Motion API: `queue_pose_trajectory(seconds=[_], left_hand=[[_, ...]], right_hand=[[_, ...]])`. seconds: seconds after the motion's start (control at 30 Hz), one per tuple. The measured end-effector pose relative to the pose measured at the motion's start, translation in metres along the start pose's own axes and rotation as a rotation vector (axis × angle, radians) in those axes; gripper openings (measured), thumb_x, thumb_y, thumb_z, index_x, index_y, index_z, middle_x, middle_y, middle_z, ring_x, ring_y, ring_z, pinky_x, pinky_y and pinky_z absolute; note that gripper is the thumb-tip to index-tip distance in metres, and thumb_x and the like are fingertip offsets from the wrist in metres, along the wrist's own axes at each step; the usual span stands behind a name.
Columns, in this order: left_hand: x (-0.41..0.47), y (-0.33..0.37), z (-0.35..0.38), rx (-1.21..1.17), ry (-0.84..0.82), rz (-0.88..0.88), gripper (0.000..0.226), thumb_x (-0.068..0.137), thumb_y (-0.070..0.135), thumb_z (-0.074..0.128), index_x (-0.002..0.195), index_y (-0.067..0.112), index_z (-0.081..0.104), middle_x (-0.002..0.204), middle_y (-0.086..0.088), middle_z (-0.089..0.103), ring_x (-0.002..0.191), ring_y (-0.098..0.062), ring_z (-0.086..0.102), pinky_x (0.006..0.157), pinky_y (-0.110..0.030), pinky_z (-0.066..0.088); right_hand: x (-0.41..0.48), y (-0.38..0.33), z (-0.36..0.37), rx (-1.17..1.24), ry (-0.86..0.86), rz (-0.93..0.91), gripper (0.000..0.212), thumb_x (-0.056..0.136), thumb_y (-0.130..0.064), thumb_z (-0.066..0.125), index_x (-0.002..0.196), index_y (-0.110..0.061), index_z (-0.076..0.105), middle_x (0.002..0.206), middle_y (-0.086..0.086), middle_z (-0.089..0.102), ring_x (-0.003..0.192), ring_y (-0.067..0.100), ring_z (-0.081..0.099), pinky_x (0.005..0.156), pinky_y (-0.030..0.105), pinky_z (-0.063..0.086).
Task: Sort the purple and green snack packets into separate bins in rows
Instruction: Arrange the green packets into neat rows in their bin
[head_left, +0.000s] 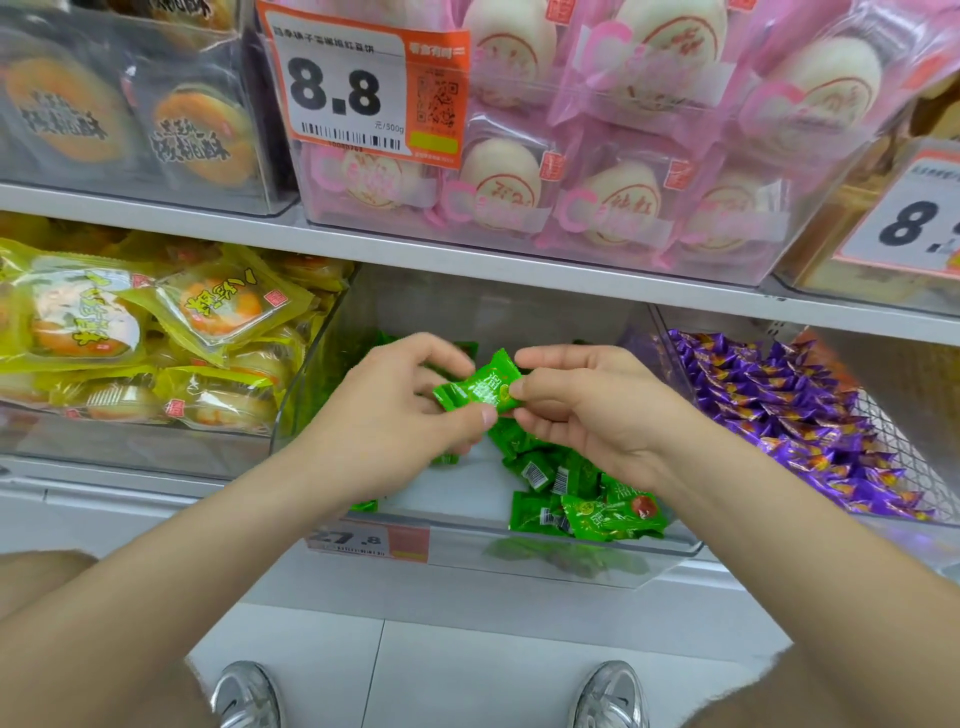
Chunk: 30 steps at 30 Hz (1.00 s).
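Note:
A green snack packet (480, 387) is held above the clear middle bin (462, 535). My left hand (395, 410) pinches its lower left end and my right hand (582, 400) pinches its right end. Several more green packets (576, 493) lie loose in that bin, mostly at the front right, some hidden under my hands. The clear bin to the right (670, 353) holds purple packets (800, 415) laid in overlapping rows.
A bin of yellow-green pastry packs (156, 343) stands to the left. On the shelf above sit bins of pink-wrapped buns (587, 171) and dark-wrapped cakes (130, 124), with orange price tags (358, 83). A shelf board (467, 260) overhangs the bins. My shoes show on the floor below.

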<state>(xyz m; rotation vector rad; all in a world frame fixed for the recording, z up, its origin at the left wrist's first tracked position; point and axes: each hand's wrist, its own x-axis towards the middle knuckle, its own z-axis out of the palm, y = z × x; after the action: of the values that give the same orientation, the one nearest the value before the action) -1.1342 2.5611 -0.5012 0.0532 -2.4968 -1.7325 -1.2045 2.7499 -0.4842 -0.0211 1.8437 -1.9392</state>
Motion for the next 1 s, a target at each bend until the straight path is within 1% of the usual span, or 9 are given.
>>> queue_pose_trajectory(seconds=[0.07,0.17,0.3,0.4,0.5,0.63,0.8,0.93,1.0], left_hand=[[-0.001,-0.001,-0.007,-0.012,-0.031,-0.041,0.029,0.086,0.012,0.085,0.108,0.015,0.067,0.084,-0.006,0.08,0.075,-0.025,0.079,0.081,-0.052,0.065],[0.001,-0.007,-0.018,0.219,-0.037,0.065,0.026,0.085,0.021,0.087,0.104,0.03,0.072,0.08,0.0,0.077,0.073,-0.017,0.077,0.077,-0.046,0.064],[-0.004,-0.015,-0.027,0.584,0.01,0.154,0.037,0.088,0.025,0.083,0.119,0.033,0.063,0.092,0.011,0.066,0.074,-0.003,0.068,0.074,-0.029,0.059],[-0.009,-0.021,-0.031,0.697,-0.02,0.131,0.039,0.094,0.033,0.075,0.129,0.029,0.058,0.112,0.011,0.064,0.089,-0.003,0.066,0.083,-0.03,0.056],[-0.013,-0.027,-0.034,0.788,-0.143,0.08,0.041,0.094,0.048,0.07,0.13,0.031,0.061,0.12,0.009,0.064,0.105,-0.01,0.062,0.091,-0.033,0.054],[-0.018,-0.035,-0.029,0.851,-0.213,0.02,0.039,0.094,0.054,0.065,0.125,0.031,0.061,0.107,0.006,0.063,0.1,-0.015,0.057,0.088,-0.038,0.055],[-0.017,-0.036,-0.027,0.876,-0.21,-0.011,0.038,0.094,0.055,0.063,0.119,0.027,0.064,0.102,0.003,0.062,0.096,-0.019,0.062,0.084,-0.039,0.057],[-0.018,-0.035,-0.028,0.874,-0.227,-0.006,0.035,0.095,0.055,0.062,0.117,0.029,0.065,0.102,0.004,0.063,0.095,-0.019,0.063,0.082,-0.04,0.058],[-0.018,-0.034,-0.028,0.877,-0.232,0.007,0.033,0.096,0.054,0.062,0.117,0.03,0.066,0.103,0.004,0.065,0.096,-0.018,0.064,0.082,-0.04,0.058]], right_hand=[[0.001,0.002,0.001,-0.181,-0.071,-0.108,0.034,0.087,0.007,0.074,0.115,-0.013,0.073,0.092,0.016,0.072,0.076,0.021,0.07,0.078,0.035,0.063],[0.001,0.004,0.004,-0.553,-0.2,-0.294,0.028,0.087,-0.015,0.084,0.111,-0.028,0.079,0.099,0.012,0.077,0.091,0.028,0.075,0.085,0.041,0.06],[0.013,0.01,0.008,-0.815,-0.15,-0.305,0.016,0.084,-0.014,0.088,0.097,-0.018,0.079,0.078,0.0,0.079,0.073,0.012,0.077,0.08,0.036,0.065],[0.027,0.02,0.012,-1.135,-0.078,-0.382,0.015,0.079,-0.02,0.09,0.087,-0.023,0.079,0.069,-0.009,0.075,0.065,-0.003,0.071,0.075,0.026,0.062],[0.038,0.036,0.023,-1.252,-0.172,-0.4,0.014,0.077,-0.023,0.089,0.087,-0.025,0.079,0.07,-0.01,0.073,0.071,0.002,0.07,0.08,0.029,0.06],[0.047,0.053,0.038,-1.415,-0.188,-0.501,0.018,0.082,-0.03,0.084,0.099,-0.027,0.077,0.083,-0.006,0.073,0.089,0.02,0.067,0.087,0.04,0.057],[0.049,0.056,0.049,-1.592,-0.144,-0.582,0.025,0.089,-0.039,0.078,0.109,-0.026,0.073,0.095,0.005,0.072,0.093,0.032,0.07,0.073,0.037,0.056],[0.048,0.053,0.047,-1.697,-0.11,-0.629,0.031,0.09,-0.048,0.074,0.109,-0.023,0.068,0.094,0.005,0.068,0.095,0.034,0.067,0.069,0.036,0.05],[0.047,0.051,0.045,-1.687,-0.114,-0.63,0.035,0.087,-0.051,0.076,0.107,-0.024,0.068,0.093,0.004,0.068,0.094,0.032,0.068,0.071,0.037,0.055]])
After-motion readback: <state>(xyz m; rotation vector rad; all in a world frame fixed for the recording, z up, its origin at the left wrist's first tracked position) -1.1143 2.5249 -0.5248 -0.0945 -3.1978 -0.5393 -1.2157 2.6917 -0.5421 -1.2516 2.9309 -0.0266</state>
